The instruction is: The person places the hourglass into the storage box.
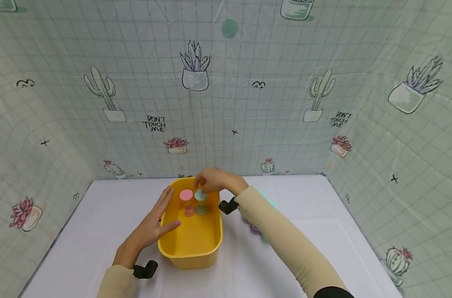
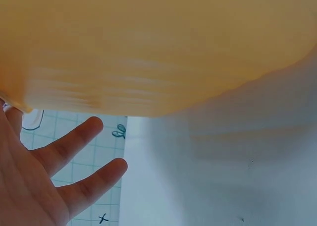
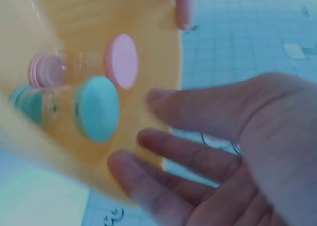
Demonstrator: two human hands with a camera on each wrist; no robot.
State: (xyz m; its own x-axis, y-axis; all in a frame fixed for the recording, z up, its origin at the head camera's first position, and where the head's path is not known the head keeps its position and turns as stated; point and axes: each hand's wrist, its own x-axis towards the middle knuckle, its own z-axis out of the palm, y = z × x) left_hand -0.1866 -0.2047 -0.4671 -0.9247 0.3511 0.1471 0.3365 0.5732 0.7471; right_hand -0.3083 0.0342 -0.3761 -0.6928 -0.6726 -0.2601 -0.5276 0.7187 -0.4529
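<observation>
Two sand timers with clear middles stand upright in a yellow tub (image 1: 190, 242): one pink (image 3: 122, 61), one teal (image 3: 99, 108). In the head view the pink timer (image 1: 186, 195) is left of the teal timer (image 1: 201, 195). My right hand (image 1: 214, 180) is over the tub's far right corner, beside the teal cap. Its fingers are spread with a gap to that cap in the right wrist view. At the tub's left rim is my left hand (image 1: 155, 223), thumb reaching over the inside. Two of its fingers stick out straight beside the outer wall in the left wrist view.
Purple pieces (image 1: 255, 230) and teal pieces (image 1: 273, 203) lie on the white table (image 1: 308, 198) right of the tub, partly hidden by the right forearm. A patterned cloth wall (image 1: 233, 103) rises behind the table and along both sides.
</observation>
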